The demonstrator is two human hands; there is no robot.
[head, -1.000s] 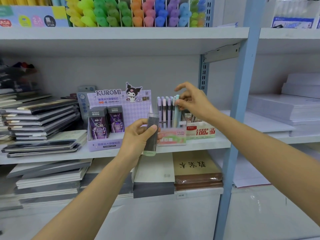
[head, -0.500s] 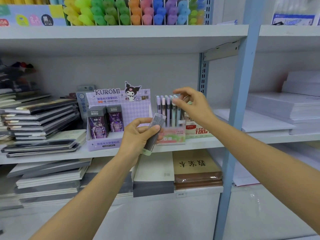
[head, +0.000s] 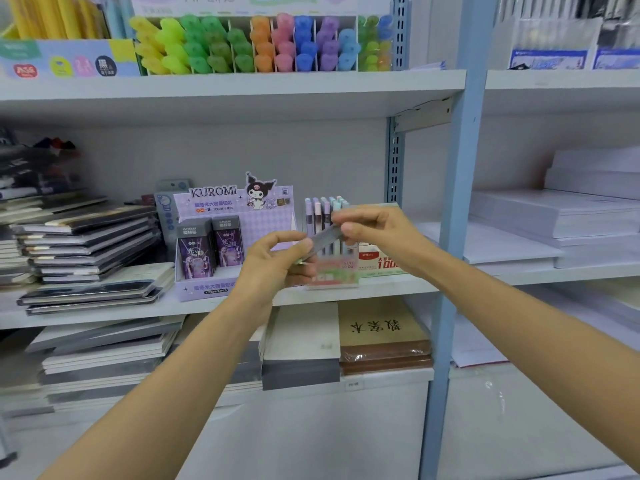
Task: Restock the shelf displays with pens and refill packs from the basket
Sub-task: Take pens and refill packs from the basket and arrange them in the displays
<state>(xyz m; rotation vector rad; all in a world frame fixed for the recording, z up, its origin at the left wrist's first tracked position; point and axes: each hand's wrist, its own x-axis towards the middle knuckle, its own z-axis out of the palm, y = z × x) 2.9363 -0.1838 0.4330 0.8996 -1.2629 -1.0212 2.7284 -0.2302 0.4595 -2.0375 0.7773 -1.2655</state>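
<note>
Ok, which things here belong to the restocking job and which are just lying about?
Job in hand:
refill pack, held between left hand and right hand
Kuromi display box
pastel pens

Lying about:
highlighters
notebook stacks
paper reams

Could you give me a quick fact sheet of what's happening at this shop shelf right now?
Held item: slim clear refill pack, tilted
Left hand: grips its lower end
Right hand: pinches its upper end
Behind the hands: pastel pens standing in a display
Left of that: Kuromi display box with two purple packs
Shelf above: coloured highlighters
</note>
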